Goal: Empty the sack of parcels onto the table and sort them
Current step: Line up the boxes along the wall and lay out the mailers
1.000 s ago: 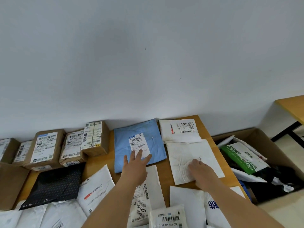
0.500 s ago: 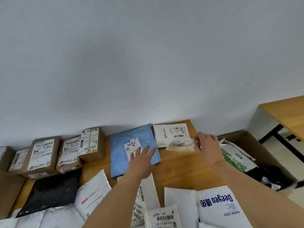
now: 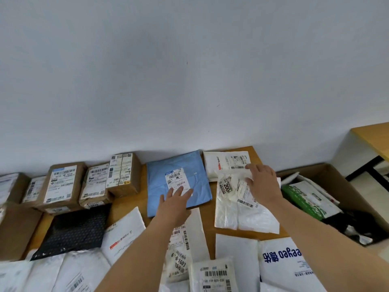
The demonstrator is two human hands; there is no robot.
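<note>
On the tabletop, your left hand lies flat with straight fingers on the blue mailer, likely pinning it. Your right hand presses the crinkled white parcel down beside it, fingers spread, gripping nothing, probably to seat it.

boxes in row along wall, table back left | flat mailer right of boxes | label bag back right, crumpled bag before it | carton right of table, bags inside
</note>
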